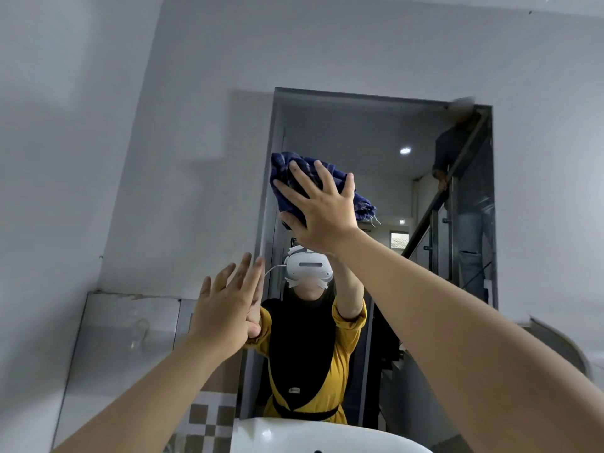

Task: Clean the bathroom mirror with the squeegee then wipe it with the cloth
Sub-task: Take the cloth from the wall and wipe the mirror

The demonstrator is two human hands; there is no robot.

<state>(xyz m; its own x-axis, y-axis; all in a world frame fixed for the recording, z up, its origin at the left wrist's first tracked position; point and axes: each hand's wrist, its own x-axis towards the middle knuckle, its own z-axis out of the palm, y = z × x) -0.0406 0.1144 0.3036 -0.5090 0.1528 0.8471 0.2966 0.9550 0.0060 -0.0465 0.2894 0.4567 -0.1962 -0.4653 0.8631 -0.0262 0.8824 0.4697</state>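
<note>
The right hand (322, 212) presses a blue checked cloth (295, 178) flat against the mirror (376, 132), its grip spread wide with straight fingers over the bunched fabric (a frayed corner hangs out at 4 o'clock of the hand). At 7 o'clock from it, the left hand (222, 312) lies on the glass, fingers straight, holding nothing. A white sink (294, 436) shows at 6 o'clock.

dark blue checked cloth (330, 188): middle hidden under right hand (322, 212). white ceramic basin (313, 434): cut by bottom edge.
</note>
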